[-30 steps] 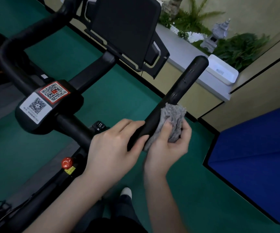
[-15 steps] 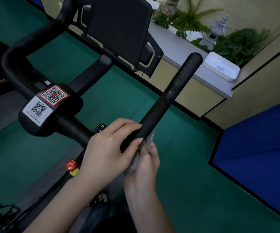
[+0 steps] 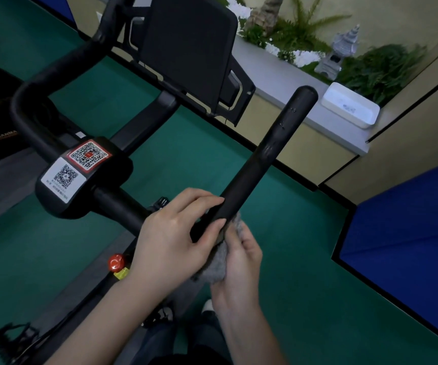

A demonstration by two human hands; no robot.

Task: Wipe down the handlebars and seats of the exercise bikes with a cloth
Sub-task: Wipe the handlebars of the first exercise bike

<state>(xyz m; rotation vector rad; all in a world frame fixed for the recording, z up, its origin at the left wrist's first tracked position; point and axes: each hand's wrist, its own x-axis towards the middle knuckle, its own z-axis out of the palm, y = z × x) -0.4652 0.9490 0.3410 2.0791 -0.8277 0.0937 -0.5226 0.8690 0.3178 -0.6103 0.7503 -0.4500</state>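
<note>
While the left hand (image 3: pixel 171 234) curls round the near end of the handlebar (image 3: pixel 266 154) and the right hand (image 3: pixel 241 259) clutches the grey cloth (image 3: pixel 215 270) bunched just under it, the cloth looks soft and limp, best held wadded against the rigid bar.

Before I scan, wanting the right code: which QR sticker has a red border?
The farther sticker, toward the screen; the nearer sticker beside it is plain white.

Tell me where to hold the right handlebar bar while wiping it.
Wrap its lower end from above, like the left hand: the round handlebar bar slopes up bare to its tip, leaving room for the cloth in the right hand.
</note>
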